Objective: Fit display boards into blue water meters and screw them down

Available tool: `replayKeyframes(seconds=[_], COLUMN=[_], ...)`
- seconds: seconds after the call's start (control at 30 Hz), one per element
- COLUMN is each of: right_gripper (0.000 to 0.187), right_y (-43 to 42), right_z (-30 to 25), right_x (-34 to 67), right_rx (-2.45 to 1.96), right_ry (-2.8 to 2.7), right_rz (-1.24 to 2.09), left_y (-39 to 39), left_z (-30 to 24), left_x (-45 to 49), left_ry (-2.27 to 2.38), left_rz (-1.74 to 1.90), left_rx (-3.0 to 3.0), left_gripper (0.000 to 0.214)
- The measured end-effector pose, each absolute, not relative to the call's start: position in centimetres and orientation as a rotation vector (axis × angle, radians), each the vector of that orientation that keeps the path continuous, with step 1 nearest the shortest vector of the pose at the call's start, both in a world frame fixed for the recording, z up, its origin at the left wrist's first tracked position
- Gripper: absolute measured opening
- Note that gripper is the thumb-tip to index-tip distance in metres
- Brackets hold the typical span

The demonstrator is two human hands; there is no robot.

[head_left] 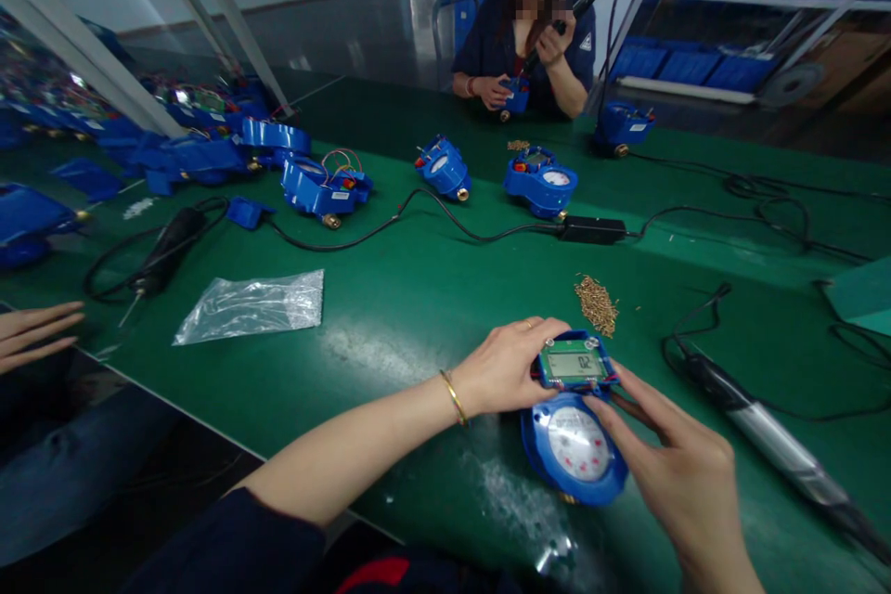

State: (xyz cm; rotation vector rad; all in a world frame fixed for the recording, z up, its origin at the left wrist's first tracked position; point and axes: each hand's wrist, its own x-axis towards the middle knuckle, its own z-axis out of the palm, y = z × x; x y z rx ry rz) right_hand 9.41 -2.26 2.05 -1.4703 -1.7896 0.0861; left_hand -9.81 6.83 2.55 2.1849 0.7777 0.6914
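Note:
A blue water meter (pixel 577 445) with a round white dial lies on the green table in front of me. Its upper housing holds a green circuit board with a small LCD screen (pixel 574 364) lit with digits. My left hand (pixel 511 367) grips the housing from the left, thumb along its lower edge. From the right, my right hand (pixel 668 455) holds the housing between thumb and fingers. A heap of small brass screws (pixel 597 305) lies just beyond the meter. To the right rests an electric screwdriver (pixel 772 436) with a dark, silvery body.
Several other blue meters (pixel 324 186) stand farther back. A clear plastic bag (pixel 251 306) and another screwdriver (pixel 171 246) lie to the left. A black cable with an adapter box (pixel 593 229) crosses the table. A co-worker (pixel 529 37) sits opposite; another person's hand (pixel 38 334) shows at left.

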Motion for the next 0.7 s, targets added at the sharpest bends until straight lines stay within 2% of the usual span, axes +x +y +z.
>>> replayKeyframes(seconds=[0.13, 0.2, 0.33, 0.47, 0.7], right_gripper=[0.028, 0.030, 0.052, 0.070, 0.056], right_y=[-1.2, -0.8, -0.6, -0.2, 3.6], right_z=[2.4, 2.4, 1.9, 1.4, 2.6], right_x=[10.8, 10.9, 10.4, 10.2, 11.9], right_rx=[-1.378, -1.409, -1.448, -1.405, -1.370], right_ry=[-1.835, -1.752, -1.328, -1.036, -1.245], right_rz=[0.241, 0.447, 1.069, 1.316, 1.533], left_y=[7.0, 7.0, 6.9, 6.9, 7.0], left_z=[2.3, 2.2, 2.2, 2.2, 2.1], left_x=[-10.0, -10.1, -10.2, -10.2, -10.2], left_ry=[0.772, 0.775, 0.773, 0.791, 0.787], left_rz=[0.703, 0.709, 0.715, 0.699, 0.705], left_rx=[2.166, 2.152, 2.129, 2.110, 2.121], left_gripper=[0.052, 0.051, 0.049, 0.048, 0.049])
